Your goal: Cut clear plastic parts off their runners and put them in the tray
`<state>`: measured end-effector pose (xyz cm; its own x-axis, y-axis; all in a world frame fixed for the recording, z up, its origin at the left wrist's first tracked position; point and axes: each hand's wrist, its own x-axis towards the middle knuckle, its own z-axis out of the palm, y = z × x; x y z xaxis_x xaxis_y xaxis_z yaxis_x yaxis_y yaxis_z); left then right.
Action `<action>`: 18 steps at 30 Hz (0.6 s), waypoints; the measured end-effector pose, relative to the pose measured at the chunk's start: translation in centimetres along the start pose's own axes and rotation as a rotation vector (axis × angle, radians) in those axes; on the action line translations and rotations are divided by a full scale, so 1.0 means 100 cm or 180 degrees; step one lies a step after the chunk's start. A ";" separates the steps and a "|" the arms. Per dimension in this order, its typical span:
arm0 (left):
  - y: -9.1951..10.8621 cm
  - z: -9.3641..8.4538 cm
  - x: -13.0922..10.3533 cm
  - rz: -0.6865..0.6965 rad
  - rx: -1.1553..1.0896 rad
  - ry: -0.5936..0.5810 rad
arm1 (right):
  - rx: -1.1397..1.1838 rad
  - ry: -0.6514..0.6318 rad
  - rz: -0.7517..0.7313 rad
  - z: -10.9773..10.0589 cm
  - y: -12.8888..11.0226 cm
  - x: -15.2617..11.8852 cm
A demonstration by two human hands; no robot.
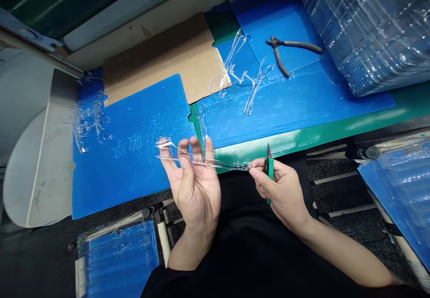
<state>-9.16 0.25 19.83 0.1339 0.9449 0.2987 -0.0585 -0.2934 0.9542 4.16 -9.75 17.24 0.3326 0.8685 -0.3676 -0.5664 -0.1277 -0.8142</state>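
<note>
A long, thin clear plastic part (pixel 221 163) spans between my hands above the near edge of the bench. My left hand (pixel 193 186) is palm up, fingers spread upward, with the part lying across the fingers and the thumb against it. My right hand (pixel 282 188) pinches the part's right end between thumb and forefinger. That same hand also holds a green-handled cutter knife (pixel 270 172), its dark blade pointing up. Beyond my hands, a branched clear plastic frame (pixel 253 90) lies on the blue sheet (pixel 292 101).
Grey-handled nippers (pixel 278 49) lie at the back. Stacked clear plastic trays (pixel 379 34) stand at the back right. More clear plastic pieces (pixel 96 121) sit at the far left, near brown cardboard (pixel 161 56). Blue-lined racks (pixel 121 257) flank my body below the bench.
</note>
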 end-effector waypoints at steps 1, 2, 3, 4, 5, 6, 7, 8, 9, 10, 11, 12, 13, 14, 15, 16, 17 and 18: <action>0.001 -0.002 0.000 0.0121 0.0105 0.0075 | 0.0037 0.0067 -0.0128 -0.001 -0.001 0.001; 0.004 -0.004 0.000 0.0397 0.0338 0.0223 | -0.0024 0.0141 -0.0333 -0.002 -0.005 0.003; 0.008 -0.007 0.000 0.0826 0.0717 0.0363 | -0.0195 0.0211 -0.0619 -0.003 -0.010 0.004; 0.013 -0.011 0.001 0.1326 0.1211 0.0405 | -0.0462 0.0234 -0.0980 -0.004 -0.016 0.006; 0.018 -0.014 0.002 0.1779 0.1752 0.0256 | -0.0790 0.0170 -0.1373 -0.005 -0.024 0.007; 0.024 -0.018 0.002 0.2087 0.2240 -0.0127 | -0.1117 0.0002 -0.1762 -0.004 -0.032 0.008; 0.029 -0.021 0.002 0.2203 0.2577 -0.0681 | -0.1391 -0.0260 -0.2110 -0.003 -0.040 0.009; 0.034 -0.024 0.002 0.2155 0.2712 -0.1253 | -0.1587 -0.0572 -0.2383 -0.002 -0.047 0.010; 0.038 -0.026 0.002 0.1998 0.2689 -0.1686 | -0.1713 -0.0885 -0.2548 0.000 -0.052 0.011; 0.040 -0.027 0.001 0.1828 0.2578 -0.1908 | -0.1789 -0.1147 -0.2625 0.002 -0.056 0.012; 0.041 -0.029 0.000 0.1706 0.2459 -0.1966 | -0.1850 -0.1334 -0.2638 0.004 -0.059 0.012; 0.041 -0.030 -0.001 0.1623 0.2370 -0.1916 | -0.1901 -0.1455 -0.2624 0.005 -0.060 0.013; 0.039 -0.031 -0.002 0.1557 0.2315 -0.1831 | -0.1937 -0.1502 -0.2591 0.006 -0.061 0.013; 0.037 -0.033 -0.003 0.1491 0.2272 -0.1748 | -0.1964 -0.1498 -0.2547 0.007 -0.061 0.013; 0.035 -0.035 -0.004 0.1426 0.2203 -0.1679 | -0.1981 -0.1459 -0.2510 0.008 -0.061 0.013; 0.033 -0.036 -0.005 0.1349 0.2101 -0.1637 | -0.1995 -0.1404 -0.2475 0.008 -0.061 0.013; 0.031 -0.038 -0.005 0.1250 0.1994 -0.1616 | -0.2008 -0.1345 -0.2426 0.008 -0.061 0.013; 0.030 -0.040 -0.006 0.1164 0.1900 -0.1599 | -0.2019 -0.1293 -0.2366 0.009 -0.061 0.013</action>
<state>-13.37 -0.59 22.46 0.6382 0.6411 0.4262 0.3277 -0.7272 0.6031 7.36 -7.45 22.10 0.0902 0.9112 0.4021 0.2124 0.3768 -0.9016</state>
